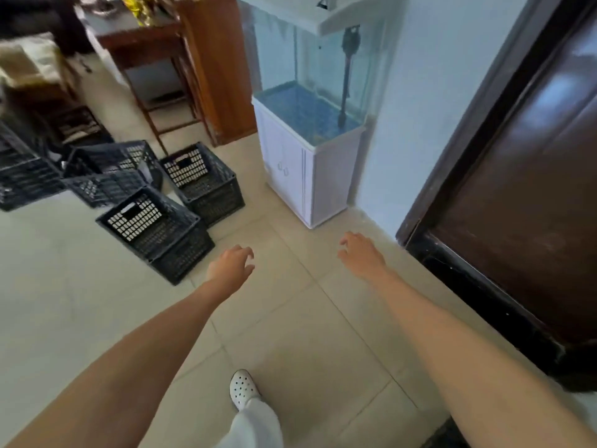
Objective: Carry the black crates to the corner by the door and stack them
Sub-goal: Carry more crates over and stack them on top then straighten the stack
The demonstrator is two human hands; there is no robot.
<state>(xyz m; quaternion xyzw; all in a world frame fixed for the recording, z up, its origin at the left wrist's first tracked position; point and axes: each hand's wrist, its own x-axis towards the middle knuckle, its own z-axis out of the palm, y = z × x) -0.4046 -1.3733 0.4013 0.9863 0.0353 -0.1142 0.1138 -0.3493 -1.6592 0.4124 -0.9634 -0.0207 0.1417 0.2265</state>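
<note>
Head view. Left hand (231, 265) and right hand (361, 253) both stretched forward over tiled floor (307, 321), fingers loosely curled and slightly spread, holding nothing and touching nothing. Nearest black crate (155, 231) upright on floor, just left of left hand, not in contact with it. Second black crate (203, 182) upright directly behind, near white cabinet (303, 176). Tilted black crates (109, 169) leaning against one another behind those two; more crates at left edge (22, 179), too blurred for a count. Fish tank (310, 82) seated on top of white cabinet, against pale wall. Dark door (523, 189) at right, with dark threshold along floor. Corner (371, 221) between white cabinet and dark door, ahead of right hand, well apart from all crates. White perforated shoe (243, 388) at bottom centre. Wooden table (145, 43) at top left.
</note>
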